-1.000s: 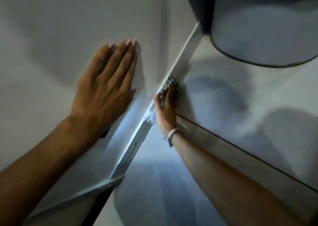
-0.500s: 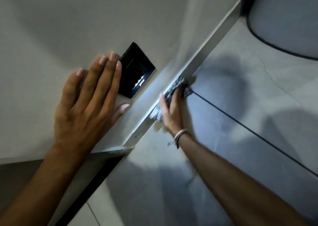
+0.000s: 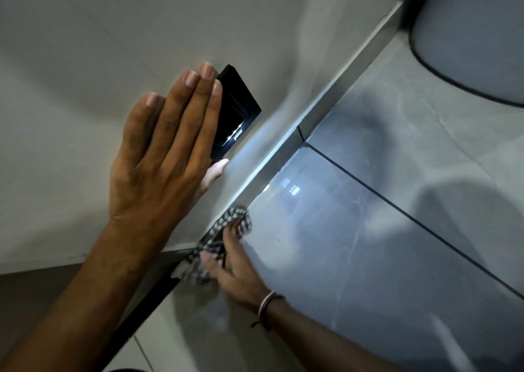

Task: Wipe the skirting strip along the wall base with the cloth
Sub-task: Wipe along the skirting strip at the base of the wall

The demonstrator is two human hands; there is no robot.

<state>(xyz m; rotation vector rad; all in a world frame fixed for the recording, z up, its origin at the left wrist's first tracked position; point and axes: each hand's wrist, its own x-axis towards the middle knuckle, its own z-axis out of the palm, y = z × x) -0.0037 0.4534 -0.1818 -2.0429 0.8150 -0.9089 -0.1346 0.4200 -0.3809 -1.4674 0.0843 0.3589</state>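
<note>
The pale skirting strip (image 3: pixel 337 94) runs diagonally along the wall base from upper right down to the wall's corner end. My right hand (image 3: pixel 235 269) presses a black-and-white checked cloth (image 3: pixel 224 230) against the strip's lower end, fingers curled over the cloth. My left hand (image 3: pixel 167 150) lies flat on the wall above the strip, fingers straight and together, holding nothing.
A black wall plate (image 3: pixel 241 111) with small lights sits on the wall just beyond my left fingertips. Glossy grey floor tiles (image 3: pixel 368 230) with dark grout lines fill the right side. A large pale round object with a dark rim (image 3: pixel 467 40) stands at the upper right.
My right hand has slid the cloth down along the strip toward the wall's corner end. My left hand shifted along the wall and now partly covers the black plate.
</note>
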